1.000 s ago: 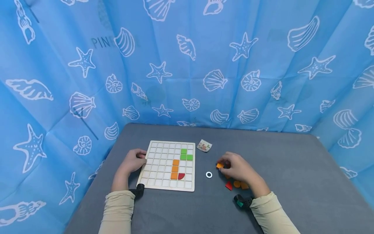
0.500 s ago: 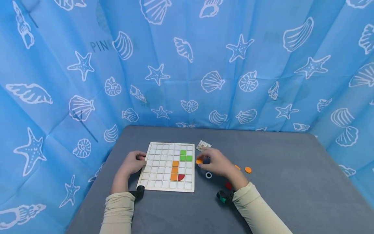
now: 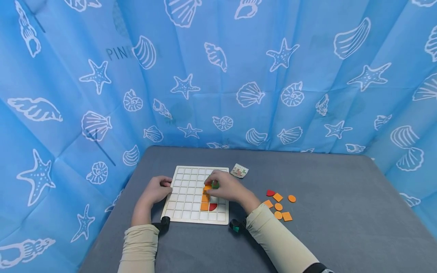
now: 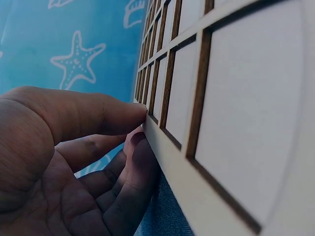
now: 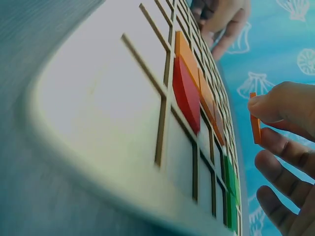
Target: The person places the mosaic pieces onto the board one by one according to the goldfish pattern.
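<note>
A pale wooden grid board with white squares lies on the grey table. Thumb at its left rim and other fingers curled below the edge, my left hand grips it. Over the board, my right hand pinches an orange square tile between thumb and index finger; the right wrist view shows this tile held above the surface. Set in the grid below it are a column of orange tiles and a red quarter-circle tile. Green tiles sit further up, mostly covered by my right hand in the head view.
Right of the board lie several loose pieces: orange squares, orange discs and a red piece. A small patterned card rests beyond the board's right corner. A blue shell-print curtain hangs behind the table.
My right hand has carried the orange square tile left from the loose pieces to over the board. The white ring is now hidden by my right arm. My left hand has stayed at the board's edge.
</note>
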{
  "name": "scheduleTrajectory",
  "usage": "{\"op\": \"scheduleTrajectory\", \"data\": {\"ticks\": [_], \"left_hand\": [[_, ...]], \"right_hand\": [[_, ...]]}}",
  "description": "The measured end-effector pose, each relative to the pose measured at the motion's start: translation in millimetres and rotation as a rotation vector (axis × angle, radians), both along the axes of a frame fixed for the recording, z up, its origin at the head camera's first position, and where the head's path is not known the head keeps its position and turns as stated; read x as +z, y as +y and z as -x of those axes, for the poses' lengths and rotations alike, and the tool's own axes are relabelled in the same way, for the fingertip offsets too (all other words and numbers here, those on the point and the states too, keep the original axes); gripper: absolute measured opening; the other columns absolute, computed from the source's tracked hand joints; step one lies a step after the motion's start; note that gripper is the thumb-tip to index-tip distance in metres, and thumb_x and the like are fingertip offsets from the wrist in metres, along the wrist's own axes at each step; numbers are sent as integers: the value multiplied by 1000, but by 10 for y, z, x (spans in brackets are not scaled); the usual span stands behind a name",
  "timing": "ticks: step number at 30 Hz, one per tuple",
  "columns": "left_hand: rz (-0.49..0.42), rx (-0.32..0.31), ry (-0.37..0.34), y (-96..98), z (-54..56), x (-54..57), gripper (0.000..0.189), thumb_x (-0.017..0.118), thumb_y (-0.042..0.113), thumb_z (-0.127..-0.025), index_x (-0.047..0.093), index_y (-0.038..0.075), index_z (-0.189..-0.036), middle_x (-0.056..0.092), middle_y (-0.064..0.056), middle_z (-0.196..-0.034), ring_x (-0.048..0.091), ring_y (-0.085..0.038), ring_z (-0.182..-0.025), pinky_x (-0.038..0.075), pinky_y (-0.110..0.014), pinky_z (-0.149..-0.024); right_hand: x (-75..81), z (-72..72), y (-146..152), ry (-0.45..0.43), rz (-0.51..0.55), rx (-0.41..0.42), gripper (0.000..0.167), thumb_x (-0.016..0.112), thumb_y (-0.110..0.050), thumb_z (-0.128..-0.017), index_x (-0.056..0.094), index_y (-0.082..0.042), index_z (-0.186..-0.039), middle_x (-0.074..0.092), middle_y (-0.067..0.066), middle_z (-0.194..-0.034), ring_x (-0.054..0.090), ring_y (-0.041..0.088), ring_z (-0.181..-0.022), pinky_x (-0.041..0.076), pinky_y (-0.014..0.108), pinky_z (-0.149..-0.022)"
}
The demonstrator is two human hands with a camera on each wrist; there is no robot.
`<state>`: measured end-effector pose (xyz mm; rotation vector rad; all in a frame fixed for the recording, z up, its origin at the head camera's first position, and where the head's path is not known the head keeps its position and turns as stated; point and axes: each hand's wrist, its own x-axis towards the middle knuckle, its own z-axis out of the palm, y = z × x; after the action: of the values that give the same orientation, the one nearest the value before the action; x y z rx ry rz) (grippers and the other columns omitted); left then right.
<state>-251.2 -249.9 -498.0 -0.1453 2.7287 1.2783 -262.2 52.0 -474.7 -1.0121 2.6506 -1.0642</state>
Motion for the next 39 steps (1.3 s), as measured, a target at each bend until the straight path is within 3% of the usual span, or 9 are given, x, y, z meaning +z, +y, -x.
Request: {"op": "scheduleTrajectory", "data": {"ticks": [5,13,21,39], "left_hand": [[4,5,-4,6,1,3,40,64,4,-96,66,-2,-135,63,-16,-111,59,-29,-95,48,-43,-82],[17,17,-5,9,-2,-19,42,65,4,-94,66,-2,-135,64,-17,-112,60,-30,-97,49,-44,-85],[19,14,-4,3,4,-18,41,65,5,-94,66,-3,-134,64,-17,-111,60,-29,-96,49,-44,-84],[6,5,-9,18,-18,25,41,65,4,-95,65,-3,-136,63,-16,-110,59,-29,-95,48,-43,-82]], "right_hand": [[7,58,-172,-15,-6,27,20,79,-16,-96,80,-9,-114,72,3,-110,66,23,-96,55,32,-83],[-20,83,-329,-55,-32,38,17,78,-14,-96,80,-10,-112,71,4,-109,66,18,-97,56,31,-85],[-95,122,-362,-53,-53,37,15,77,-14,-95,80,-12,-109,70,1,-105,64,14,-90,54,28,-79],[-108,131,-379,-48,-86,42,13,77,-14,-95,80,-13,-108,70,2,-103,65,17,-92,53,29,-81]]}}
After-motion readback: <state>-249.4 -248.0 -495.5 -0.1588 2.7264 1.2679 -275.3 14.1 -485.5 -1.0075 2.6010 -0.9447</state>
